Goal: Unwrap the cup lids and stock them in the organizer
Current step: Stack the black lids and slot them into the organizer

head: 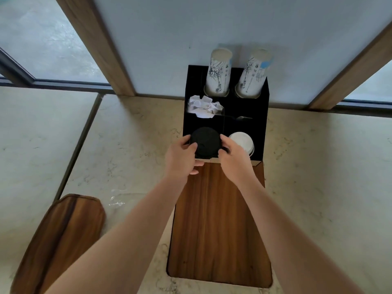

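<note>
A stack of black cup lids (205, 142) sits at the front left compartment of the black organizer (259, 124). My left hand (182, 155) grips the stack's left side and my right hand (232, 154) grips its right side, fingers curled round the edge. White lids (241, 142) fill the front right compartment. Crumpled white paper (204, 107) lies in the middle left compartment. How deep the black stack sits in its slot is hidden by my hands.
Two stacks of printed paper cups (218, 74) (252, 76) stand in the organizer's back holes against the wall. A wooden board (218, 225) lies in front of the organizer, a second wooden tray (63, 236) at the lower left. A bit of clear wrap (115, 200) lies on the marble counter.
</note>
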